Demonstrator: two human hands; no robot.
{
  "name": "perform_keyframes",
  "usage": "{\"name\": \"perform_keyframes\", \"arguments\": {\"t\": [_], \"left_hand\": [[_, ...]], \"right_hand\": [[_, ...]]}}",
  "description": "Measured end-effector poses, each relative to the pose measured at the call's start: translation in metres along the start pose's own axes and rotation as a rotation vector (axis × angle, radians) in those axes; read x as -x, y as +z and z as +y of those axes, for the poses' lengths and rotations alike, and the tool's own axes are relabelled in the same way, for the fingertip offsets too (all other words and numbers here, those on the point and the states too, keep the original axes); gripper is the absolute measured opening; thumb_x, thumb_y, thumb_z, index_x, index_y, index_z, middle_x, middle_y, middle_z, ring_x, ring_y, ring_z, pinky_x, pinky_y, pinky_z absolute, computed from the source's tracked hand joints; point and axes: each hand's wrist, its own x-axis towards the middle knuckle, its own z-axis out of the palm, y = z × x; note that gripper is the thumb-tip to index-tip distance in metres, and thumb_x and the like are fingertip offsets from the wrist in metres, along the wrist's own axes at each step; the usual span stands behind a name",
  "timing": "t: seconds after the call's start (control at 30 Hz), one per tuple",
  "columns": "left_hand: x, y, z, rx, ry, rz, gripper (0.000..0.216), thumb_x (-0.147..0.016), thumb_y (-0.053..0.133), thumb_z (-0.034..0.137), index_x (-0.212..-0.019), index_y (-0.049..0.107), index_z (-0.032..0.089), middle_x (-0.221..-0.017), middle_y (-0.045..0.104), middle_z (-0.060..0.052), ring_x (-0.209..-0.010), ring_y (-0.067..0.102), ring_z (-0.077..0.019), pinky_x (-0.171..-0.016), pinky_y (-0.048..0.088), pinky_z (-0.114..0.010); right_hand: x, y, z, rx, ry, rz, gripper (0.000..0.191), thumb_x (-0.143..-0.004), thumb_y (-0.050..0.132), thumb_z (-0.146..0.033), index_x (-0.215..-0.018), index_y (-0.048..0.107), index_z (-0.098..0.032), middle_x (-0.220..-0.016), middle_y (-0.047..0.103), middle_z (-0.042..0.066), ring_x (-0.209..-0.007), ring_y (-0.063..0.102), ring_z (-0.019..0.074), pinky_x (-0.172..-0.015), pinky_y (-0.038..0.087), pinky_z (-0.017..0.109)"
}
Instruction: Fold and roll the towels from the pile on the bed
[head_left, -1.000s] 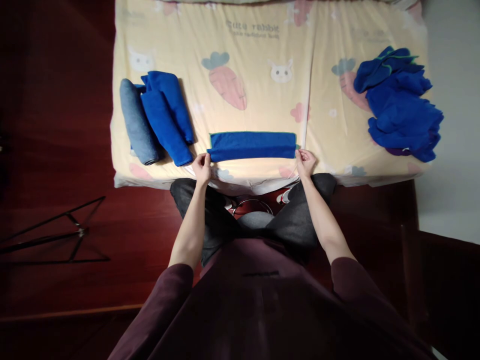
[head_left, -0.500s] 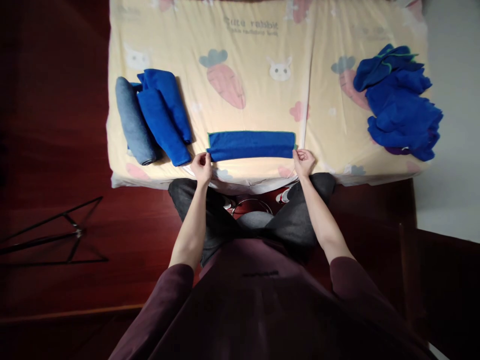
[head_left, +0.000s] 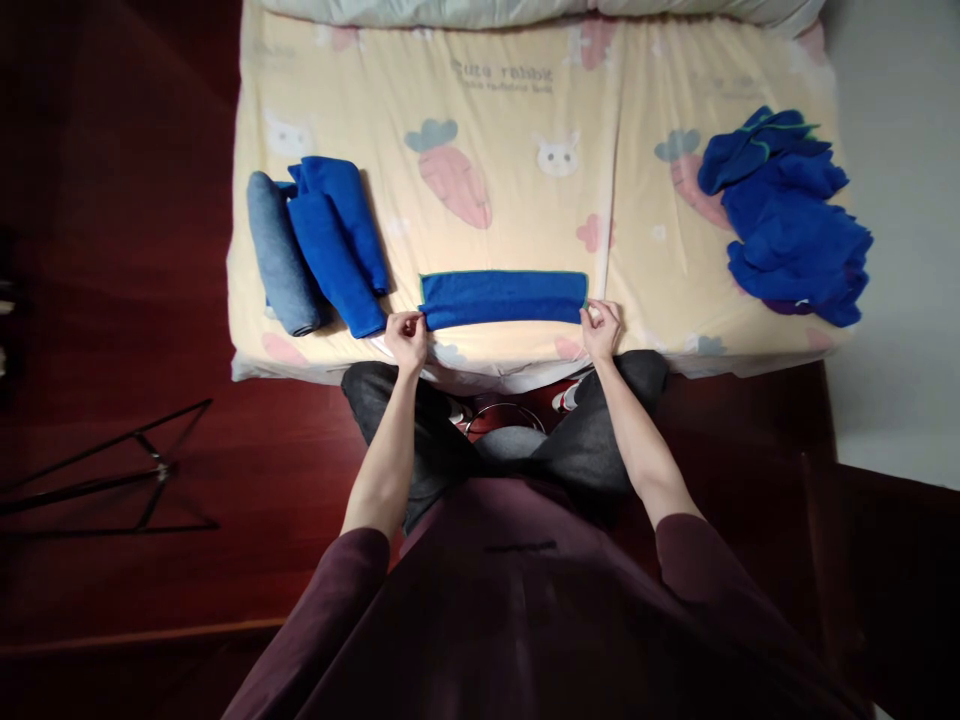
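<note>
A blue towel [head_left: 503, 298] folded into a long narrow strip lies across the near edge of the bed [head_left: 525, 120]. My left hand [head_left: 406, 340] pinches the strip's near left corner. At the opposite end my right hand [head_left: 601, 331] pinches its near right corner. Both hands rest on the yellow sheet right at the bed's front edge.
Two rolled blue towels [head_left: 337, 240] and a rolled grey towel [head_left: 281, 252] lie at the left of the bed. A heap of loose blue towels [head_left: 787, 220] sits at the right. Dark red floor and a black metal stand [head_left: 135, 470] lie to the left.
Both hands have closed in on the strip's near corners and now pinch them; the strip looks slightly narrower. The view has shifted a little.
</note>
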Motion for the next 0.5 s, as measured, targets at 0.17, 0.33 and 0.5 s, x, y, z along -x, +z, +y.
{"name": "perform_keyframes", "arguments": {"t": [0.17,0.33,0.5], "left_hand": [[0.0005,-0.0003,-0.0022,0.038,0.035,-0.073,0.021,-0.097,0.068,0.030,-0.108,0.084,0.022,-0.128,0.077,-0.013,-0.118,0.073,-0.0259,-0.101,0.059,-0.041],[-0.0031,-0.0044,-0.0036,0.042,0.053,-0.196,0.030,-0.101,0.063,0.033,-0.122,0.083,0.025,-0.143,0.074,-0.011,-0.139,0.066,-0.0267,-0.120,0.051,-0.049],[-0.0076,-0.0092,-0.0021,-0.011,0.086,-0.311,0.047,-0.091,0.082,0.043,-0.134,0.078,0.024,-0.153,0.067,-0.014,-0.146,0.058,-0.0328,-0.128,0.042,-0.053]], "right_hand": [[0.0003,0.0000,0.0012,0.005,-0.038,-0.085,0.035,-0.101,0.062,-0.031,-0.126,0.082,-0.017,-0.118,0.065,0.012,-0.083,0.067,0.0166,-0.085,0.066,0.033],[0.0014,-0.0024,0.0012,0.016,-0.119,-0.145,0.038,-0.107,0.057,-0.036,-0.133,0.080,-0.020,-0.133,0.064,0.015,-0.127,0.069,0.0246,-0.111,0.061,0.037],[0.0023,-0.0097,-0.0027,0.047,-0.201,-0.237,0.048,-0.104,0.066,-0.045,-0.145,0.072,-0.021,-0.158,0.059,0.012,-0.151,0.055,0.0273,-0.133,0.044,0.045]]}}
